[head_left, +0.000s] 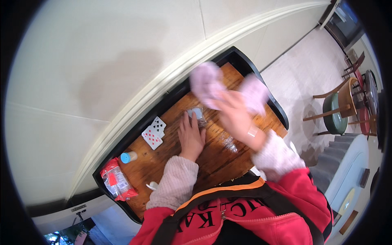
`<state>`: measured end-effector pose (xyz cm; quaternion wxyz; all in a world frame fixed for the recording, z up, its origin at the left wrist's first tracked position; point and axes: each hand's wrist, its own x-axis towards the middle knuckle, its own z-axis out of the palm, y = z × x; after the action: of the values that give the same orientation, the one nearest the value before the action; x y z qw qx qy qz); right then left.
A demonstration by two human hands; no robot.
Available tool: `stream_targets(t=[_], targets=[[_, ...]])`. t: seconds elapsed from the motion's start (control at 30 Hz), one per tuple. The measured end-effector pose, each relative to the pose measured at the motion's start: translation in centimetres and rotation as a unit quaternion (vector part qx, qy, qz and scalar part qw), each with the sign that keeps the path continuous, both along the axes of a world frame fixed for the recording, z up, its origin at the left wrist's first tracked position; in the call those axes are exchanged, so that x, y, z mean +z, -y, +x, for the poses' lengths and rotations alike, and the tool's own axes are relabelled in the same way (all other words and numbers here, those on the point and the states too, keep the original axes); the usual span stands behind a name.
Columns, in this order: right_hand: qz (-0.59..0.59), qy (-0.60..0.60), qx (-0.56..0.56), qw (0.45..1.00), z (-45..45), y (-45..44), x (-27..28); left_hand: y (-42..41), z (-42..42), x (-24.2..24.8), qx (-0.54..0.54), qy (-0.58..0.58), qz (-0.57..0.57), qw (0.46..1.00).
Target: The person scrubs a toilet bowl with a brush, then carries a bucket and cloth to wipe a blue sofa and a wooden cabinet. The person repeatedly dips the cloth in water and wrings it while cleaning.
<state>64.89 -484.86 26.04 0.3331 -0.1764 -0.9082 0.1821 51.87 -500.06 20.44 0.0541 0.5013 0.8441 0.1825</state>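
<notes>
My right hand (235,118) grips a pink cloth (206,82) above the far right part of the wooden tabletop (214,165). The cloth is blurred and spreads out on both sides of my fingers. Palm down on the wood, my left hand (193,139) has its fingers apart. Its fingertips touch a small clear plastic item (199,116) with a grey-blue round part; what exactly it is cannot be made out. Wet, shiny spots show on the wood below my right hand. Several playing cards (153,133) lie overlapped, face up, left of my left hand.
A small tub with a blue lid (126,157) and a red and clear plastic packet (118,182) sit at the left end. A white object (152,185) is partly hidden by my left sleeve. The table's raised black rim (171,95) runs along the wall. Chairs (335,113) stand right.
</notes>
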Motion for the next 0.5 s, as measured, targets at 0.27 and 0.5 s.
stream_targets(t=[0.27, 0.5], targets=[[0.069, 0.308, -0.222, 0.922, -6.7, -10.1, 0.7, 7.3, 1.8, 1.9, -0.027, 0.041, 0.009, 0.999], [0.107, 0.185, -0.211, 0.954, -2.9, -17.8, -1.8, 4.6, 4.0, 2.7, -0.064, 0.034, 0.018, 0.997]])
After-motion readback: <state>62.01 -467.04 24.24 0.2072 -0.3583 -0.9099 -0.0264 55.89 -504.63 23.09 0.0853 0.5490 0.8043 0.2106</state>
